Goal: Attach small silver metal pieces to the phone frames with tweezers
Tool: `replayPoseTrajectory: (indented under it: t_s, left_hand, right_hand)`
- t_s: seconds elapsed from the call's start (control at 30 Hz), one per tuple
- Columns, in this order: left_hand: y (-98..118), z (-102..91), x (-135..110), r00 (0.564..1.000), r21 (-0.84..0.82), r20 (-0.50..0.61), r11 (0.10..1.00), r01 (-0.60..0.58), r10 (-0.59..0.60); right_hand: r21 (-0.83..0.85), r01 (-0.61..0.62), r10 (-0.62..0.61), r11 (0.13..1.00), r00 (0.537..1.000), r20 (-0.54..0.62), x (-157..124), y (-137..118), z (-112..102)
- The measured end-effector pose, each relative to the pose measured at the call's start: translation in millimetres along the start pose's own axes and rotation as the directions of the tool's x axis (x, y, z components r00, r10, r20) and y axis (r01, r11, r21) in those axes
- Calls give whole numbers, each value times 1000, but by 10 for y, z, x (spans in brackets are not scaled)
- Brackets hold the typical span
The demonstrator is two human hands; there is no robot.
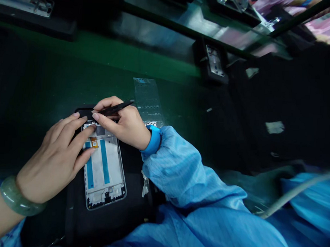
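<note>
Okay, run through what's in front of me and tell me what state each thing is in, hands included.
Left hand: fingers spread, over the phone frame's upper part
Right hand: closed around the black tool
Black tool: held slanted, working tip unclear
Phone frame: uncovered, interior facing up
Blue strips: flat inside the frame
Clear sheet: lying flat
Green bangle: worn, left wrist

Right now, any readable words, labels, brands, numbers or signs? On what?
None readable.
Pale patch on orange flex cable: possible label, too small to read.
Clear film strip: small marks near its far end, too blurred to read.
Phone frame: no legible lettering.
Black pen-like tool: no legible lettering.
</note>
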State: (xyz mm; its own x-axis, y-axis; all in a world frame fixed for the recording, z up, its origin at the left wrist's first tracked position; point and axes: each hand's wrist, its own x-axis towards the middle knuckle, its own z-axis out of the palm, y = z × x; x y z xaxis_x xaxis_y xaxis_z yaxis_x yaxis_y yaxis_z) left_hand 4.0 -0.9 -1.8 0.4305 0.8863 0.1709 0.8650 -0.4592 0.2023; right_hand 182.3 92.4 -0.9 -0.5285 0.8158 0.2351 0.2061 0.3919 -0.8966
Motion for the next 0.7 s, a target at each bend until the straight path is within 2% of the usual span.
replayPoseTrajectory:
  t_s: [0.17, 0.4, 0.7]
  left_hand:
    - [-13, 12, 0, 1000, 14, -2, 1000, -3, 3]
    - [-1, 11, 11, 1000, 41, -6, 999, -18, 18]
    - [10, 19, 19, 999, 57, -29, 998, -17, 19]
  right_hand:
    - [-16, -8, 8, 1000, 1000, -29, -14, -21, -7]
    - [-122, 114, -117, 986, 993, -19, -19, -45, -9]
    - [-118, 58, -60, 991, 998, -17, 1, -39, -15]
